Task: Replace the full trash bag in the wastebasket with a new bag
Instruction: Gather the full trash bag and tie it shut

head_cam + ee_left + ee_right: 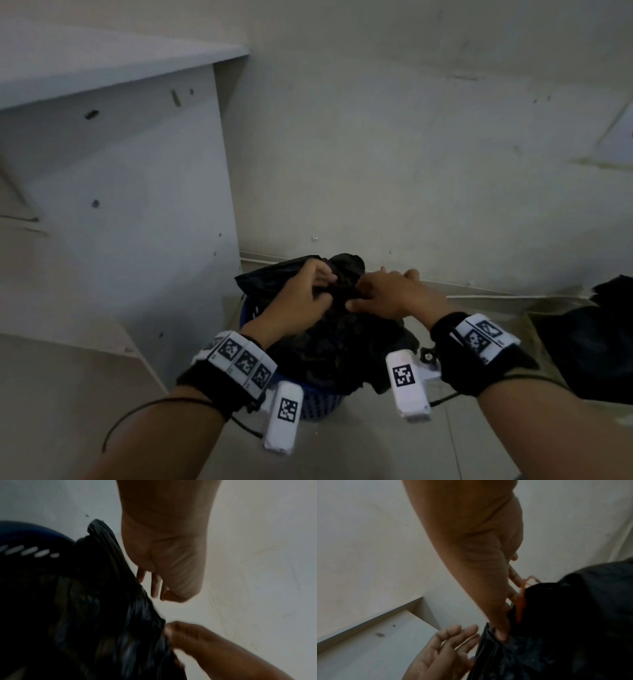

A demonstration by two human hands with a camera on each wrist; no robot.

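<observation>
The full trash bag [337,329] is sitting in the blue wastebasket [317,404] on the floor against the wall, and both hands are working its bunched neck right now. The left hand [301,301] is pinching gathered black plastic at the top, and the right hand [390,294] is gripping the other side of the bunch; in the right wrist view there's an orange rubber band [521,599] looping at its fingers [513,574]. Looks to me like it's closing the bag, so I'd be keeping the neck twisted tight and low while the band goes on, otherwise the plastic fans back out. Hard to say if the band is actually around the neck yet, everything's dark and blurry. Another black bag [589,346] is lying on the floor to the right, cut off by the frame.
</observation>
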